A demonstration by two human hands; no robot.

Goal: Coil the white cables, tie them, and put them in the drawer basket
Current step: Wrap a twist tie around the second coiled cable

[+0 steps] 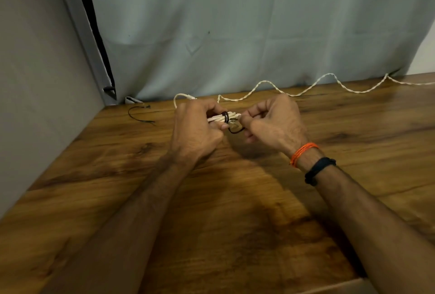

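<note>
A coiled white cable [220,117] is bunched between my two hands, just above the wooden table [235,211]. My left hand [196,129] grips the coil's left part. A black tie [226,117] wraps around the coil's middle, and its loose end loops down to my right hand [273,124], which pinches it. One white plug end [188,96] sticks out behind my left hand. A second white twisted cable [329,82] lies uncoiled along the table's back edge, running off to the right.
Another black tie [138,116] lies on the table at the back left. A grey curtain [235,30] hangs behind the table and a grey wall [35,82] closes the left side. No basket is in view.
</note>
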